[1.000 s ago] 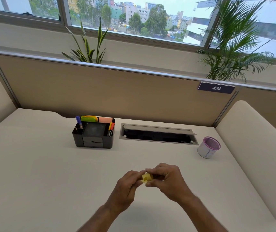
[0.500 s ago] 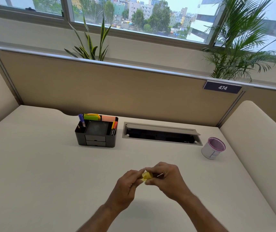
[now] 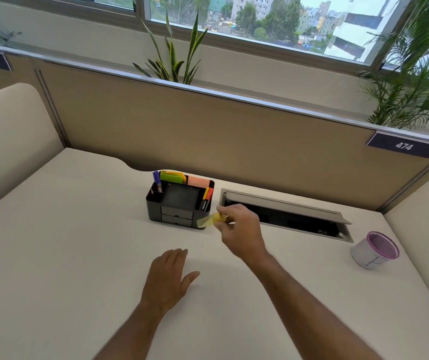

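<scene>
Paper (image 3: pixel 208 221), yellow, blurred, pinched at fingertips of right hand (image 3: pixel 239 229); it sticks out to that hand's left, just in front of black organiser (image 3: pixel 179 203). Behind and left of right hand, left hand (image 3: pixel 169 279) lies released, fingers straight, palm down on worktop (image 3: pixel 65 255), holding nothing.

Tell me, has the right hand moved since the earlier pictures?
Yes. The right hand, pinching the yellow paper, went forward: it was well short of the black organizer, now it is beside its front right corner.
</scene>
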